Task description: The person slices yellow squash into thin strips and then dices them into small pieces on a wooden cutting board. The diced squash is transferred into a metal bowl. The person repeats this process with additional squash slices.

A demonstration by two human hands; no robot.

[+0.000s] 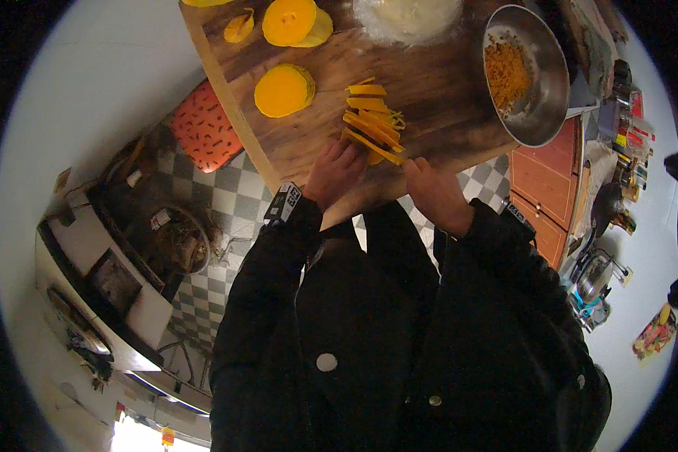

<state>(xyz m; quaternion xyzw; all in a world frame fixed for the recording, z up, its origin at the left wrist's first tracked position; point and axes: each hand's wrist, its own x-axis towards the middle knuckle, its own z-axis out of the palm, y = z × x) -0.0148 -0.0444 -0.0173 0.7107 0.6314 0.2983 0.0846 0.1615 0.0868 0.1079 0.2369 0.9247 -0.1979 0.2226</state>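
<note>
A pile of orange pumpkin strips (375, 124) lies near the front edge of the wooden board (437, 113). Against the near left side of the pile my left hand (335, 172) is closed, its bent fingertips pressing on the strips. Just right of the strips' near end, my right hand (435, 192) is curled with fingers together; what it grips is hidden beneath it. Stacked round pumpkin slices (282, 90) sit farther left on the board. Behind them stands a thick cut pumpkin piece (297, 22), beside a small pumpkin scrap (239, 27).
A metal bowl (556, 113) at the right holds orange shreds with white powder. Pale dough (408, 16), apparently under clear plastic, lies at the far edge of view. A red patterned cushion (206, 128) is beyond the board's left edge; reddish-brown cabinets (546, 177) stand right.
</note>
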